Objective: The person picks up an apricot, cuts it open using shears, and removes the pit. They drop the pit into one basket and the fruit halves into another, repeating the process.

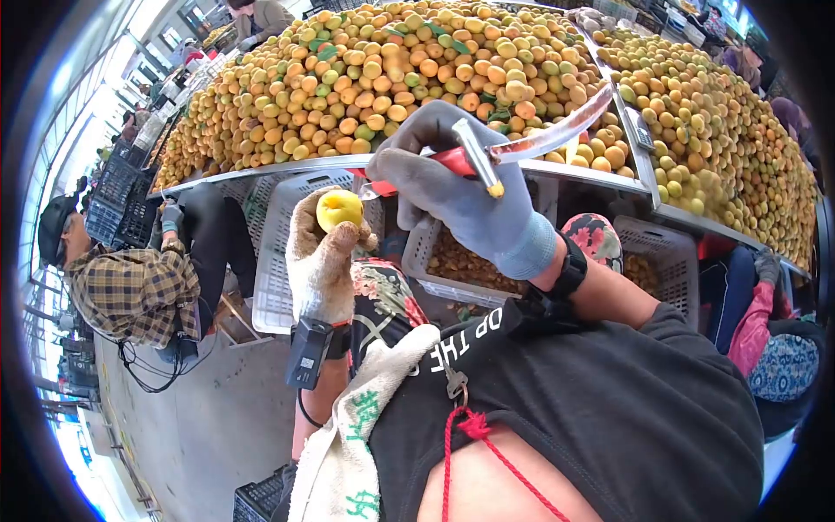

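Observation:
My left hand [320,261], in a stained whitish glove, is closed around a yellow apricot [339,210] with the thumb at its lower side. My right hand [465,187], in a grey glove with a blue cuff, grips a red-handled knife [557,130] whose long curved blade points up and right. A short metal tube [477,158] with a yellowish end sticks out across the same fist. At the handle's other end, a small metal tip [370,190] sits just right of the apricot. Behind both hands, a big heap of apricots [383,83] covers the metal-edged table.
Beneath the table edge stand a white crate [278,261] and another crate [474,287] holding brownish pieces. More apricots [696,122] lie beyond a metal divider [622,113]. A person in a checked shirt [135,291] sits at left; another in a pink sleeve [755,326] at right.

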